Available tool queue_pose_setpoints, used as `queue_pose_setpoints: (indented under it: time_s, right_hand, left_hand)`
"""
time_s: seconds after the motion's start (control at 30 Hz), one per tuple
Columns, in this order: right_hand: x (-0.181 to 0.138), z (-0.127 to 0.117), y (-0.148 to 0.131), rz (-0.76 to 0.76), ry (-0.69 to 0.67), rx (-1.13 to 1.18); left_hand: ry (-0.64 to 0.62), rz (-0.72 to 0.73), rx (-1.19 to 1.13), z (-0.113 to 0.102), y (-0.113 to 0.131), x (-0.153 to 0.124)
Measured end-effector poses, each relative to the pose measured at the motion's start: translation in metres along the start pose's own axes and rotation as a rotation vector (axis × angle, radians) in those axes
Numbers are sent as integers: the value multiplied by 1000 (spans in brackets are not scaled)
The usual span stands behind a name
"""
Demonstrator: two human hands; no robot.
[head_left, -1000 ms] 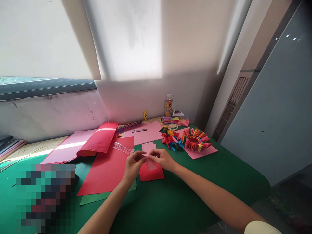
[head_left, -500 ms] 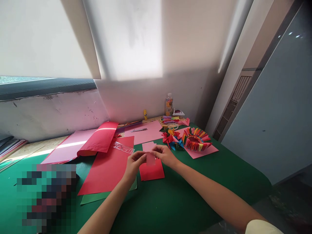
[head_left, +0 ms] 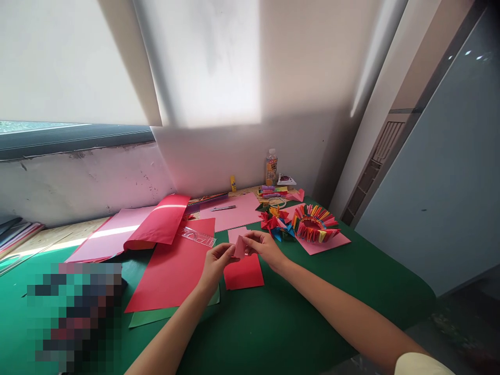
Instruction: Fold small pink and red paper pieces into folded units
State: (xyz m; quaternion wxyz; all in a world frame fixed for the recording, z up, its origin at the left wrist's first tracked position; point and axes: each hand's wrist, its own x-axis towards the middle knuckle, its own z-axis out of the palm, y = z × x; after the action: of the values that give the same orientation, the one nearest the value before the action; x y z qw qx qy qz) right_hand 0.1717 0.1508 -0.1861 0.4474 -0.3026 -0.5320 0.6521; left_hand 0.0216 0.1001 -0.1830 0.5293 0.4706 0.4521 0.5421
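Observation:
Both my hands pinch a small pink paper piece (head_left: 239, 247) just above the green table (head_left: 297, 323). My left hand (head_left: 216, 263) grips its left edge with thumb and fingers closed. My right hand (head_left: 264, 247) grips its upper right edge. The piece is partly folded into a narrow shape. Directly below it lies a small red paper rectangle (head_left: 244, 274). A larger pink slip (head_left: 236, 233) lies just behind my hands.
Large red sheet (head_left: 172, 268) and clear ruler (head_left: 197, 237) lie at left; pink sheets (head_left: 113, 234) beyond. Colourful folded paper ring (head_left: 312, 224) and paper stars (head_left: 275, 223) sit at right. A bottle (head_left: 271, 167), glue stick (head_left: 233, 183) and pens stand by the wall.
The pink piece has been lifted slightly and folded narrower between my fingers. Both hands have shifted a little away from me.

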Motion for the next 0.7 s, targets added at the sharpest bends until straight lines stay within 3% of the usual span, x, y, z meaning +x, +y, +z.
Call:
queue_pose_setpoints:
  time_s: [0.43, 0.7]
  right_hand:
    - [3, 1, 13, -59, -94, -71]
    - [3, -1, 12, -83, -166, -126]
  left_hand:
    - [-13, 231, 322, 5, -2, -6]
    - [43, 259, 428, 5, -3, -5]
